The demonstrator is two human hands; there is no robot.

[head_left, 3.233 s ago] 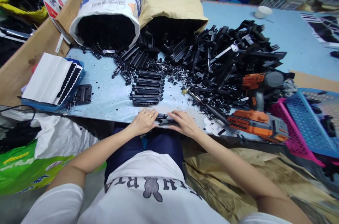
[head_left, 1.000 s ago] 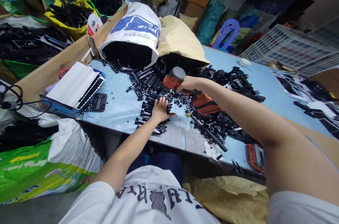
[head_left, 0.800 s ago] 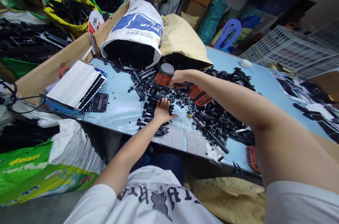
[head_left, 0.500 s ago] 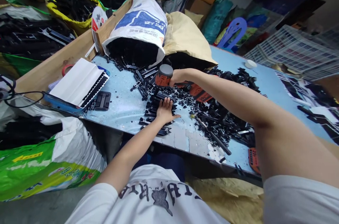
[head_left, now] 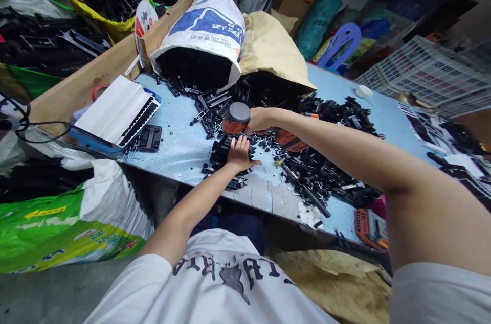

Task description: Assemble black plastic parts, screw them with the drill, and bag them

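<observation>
My right hand [head_left: 260, 119] is wrapped around an orange and black cordless drill [head_left: 235, 118]. The drill's round grey-topped body is close to my left fingertips, and its bit is hidden below it. My left hand [head_left: 239, 154] lies flat, thumb spread, on a row of black plastic parts [head_left: 217, 154] side by side near the table's front edge. Small silver screws [head_left: 269, 141] lie scattered just right of that row. Farther right spreads a heap of black parts [head_left: 318, 168], with a long dark rod-like tool [head_left: 312, 199] on its near side.
A white sack [head_left: 209, 22] and a tan sack [head_left: 274, 50] lie open on the blue table [head_left: 176, 160], spilling black parts. At left are a white stack [head_left: 111, 109] and a wooden edge board [head_left: 88, 76]. An orange battery-like block [head_left: 370, 227] sits at the front right.
My right hand has brought the drill slightly down, closer to my left fingertips. My left hand stays on the row of parts. The view has shifted a little.
</observation>
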